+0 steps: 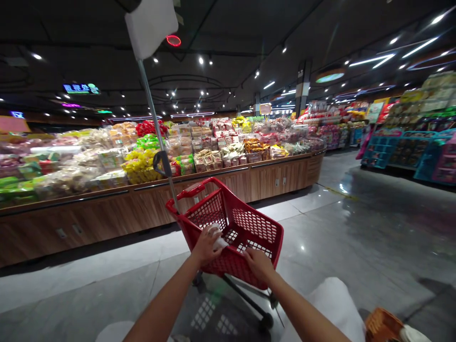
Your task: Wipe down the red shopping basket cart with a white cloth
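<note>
A small red shopping cart [254, 221] with lattice walls stands right in front of me, side-on. My left hand [207, 246] is closed on a crumpled white wipe [220, 242] at the cart's near rim; whether it is tissue or cloth I cannot tell. Farther right along that rim, my right hand [259, 264] grips the cart's edge with its fingers curled over. A grey metal pole [151, 104] rises by the cart's red handle [194, 190], with a white panel [151, 27] on top and a dark grip partway up.
A long wood-sided display counter [228, 185] heaped with packaged food runs behind the cart. Blue display racks [383, 149] stand at the right across the shiny grey floor [342, 228]. An orange basket [380, 323] sits low at the right, near my white-clothed leg [331, 304].
</note>
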Motion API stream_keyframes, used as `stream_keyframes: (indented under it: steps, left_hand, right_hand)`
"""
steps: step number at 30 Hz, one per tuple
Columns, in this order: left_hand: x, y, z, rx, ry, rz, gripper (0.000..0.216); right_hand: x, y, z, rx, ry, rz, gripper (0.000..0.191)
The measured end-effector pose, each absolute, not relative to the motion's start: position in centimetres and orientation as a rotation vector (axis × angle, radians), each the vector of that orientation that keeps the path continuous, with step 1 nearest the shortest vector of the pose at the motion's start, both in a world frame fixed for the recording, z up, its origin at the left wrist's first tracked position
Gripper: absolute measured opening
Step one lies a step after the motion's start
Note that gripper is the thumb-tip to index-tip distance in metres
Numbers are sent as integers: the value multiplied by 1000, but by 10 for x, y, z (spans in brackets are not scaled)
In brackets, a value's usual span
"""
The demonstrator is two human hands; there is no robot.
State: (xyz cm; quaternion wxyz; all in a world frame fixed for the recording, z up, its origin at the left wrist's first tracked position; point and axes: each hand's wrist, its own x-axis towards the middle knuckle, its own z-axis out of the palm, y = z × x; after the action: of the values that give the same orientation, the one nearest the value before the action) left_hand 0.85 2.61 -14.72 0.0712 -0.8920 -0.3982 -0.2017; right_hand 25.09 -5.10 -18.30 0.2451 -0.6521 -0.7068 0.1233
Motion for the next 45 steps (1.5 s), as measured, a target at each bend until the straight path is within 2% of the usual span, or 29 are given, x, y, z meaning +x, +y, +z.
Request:
stream_keyframes:
  steps: [4,11,16,21,24,31,40,45]
  left_hand:
    - [51,0,-156,-2840,-1101,-647,46]
    - [73,1,-145,-3035,-1050,-817,60]
    - [75,7,-142,-2884,-1169,-597,44]
    - [82,14,-156,-2891,-971,-276,35]
    - [62,32,-150,-2835,-898,-160,27]
    - [-12,61,-122,-2612,-1050,-109,21]
    - [80,-2,-164,-2729,-1022,-477,28]
    - [64,14,-155,-2736,-871,-234,18]
  right_hand:
    - [227,-61,-180,-1830,-1993,161,25]
    - [239,-63,-182,-1874,-2047,137,20]
    - [233,-59,-180,-1895,-2038,111,21]
    - [233,-56,-180,-1873,-2035,135,28]
    - [240,-55,-179,-1861,-2070,128,25]
    - [249,-53,-180,-1862,-2119,73,22]
    - [248,-52,-184,-1807,-2124,84,23]
    - [258,-52,-180,-1761,-2210,110,23]
